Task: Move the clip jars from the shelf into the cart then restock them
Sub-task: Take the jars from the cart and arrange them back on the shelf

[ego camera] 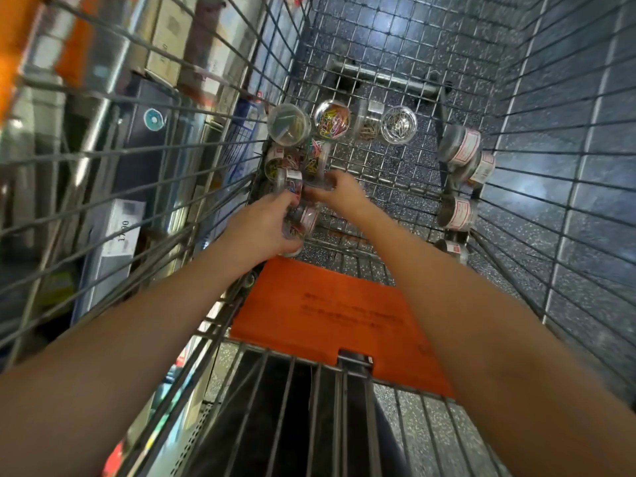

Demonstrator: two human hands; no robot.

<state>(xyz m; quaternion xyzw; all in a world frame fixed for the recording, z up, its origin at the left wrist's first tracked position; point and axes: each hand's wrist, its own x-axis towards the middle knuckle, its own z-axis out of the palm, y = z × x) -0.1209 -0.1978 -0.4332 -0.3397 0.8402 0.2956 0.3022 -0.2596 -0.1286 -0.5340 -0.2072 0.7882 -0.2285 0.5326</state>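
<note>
Both my arms reach down into a wire shopping cart (378, 173). My left hand (265, 228) grips a clear jar of coloured clips (303, 220) lying on its side near the cart's left wall. My right hand (339, 192) closes its fingers on another clear jar (318, 182) right beside it. More clip jars stand behind them: one with green clips (288, 125), one with coloured clips (332, 119) and one with silver clips (399, 125). Several labelled jars (461, 146) lie along the cart's right wall.
An orange child-seat flap (330, 318) lies folded at the cart's near end. Store shelving with boxes and a price tag (122, 228) runs along the left, outside the wire wall. Dark speckled floor tiles (568, 139) show through the mesh.
</note>
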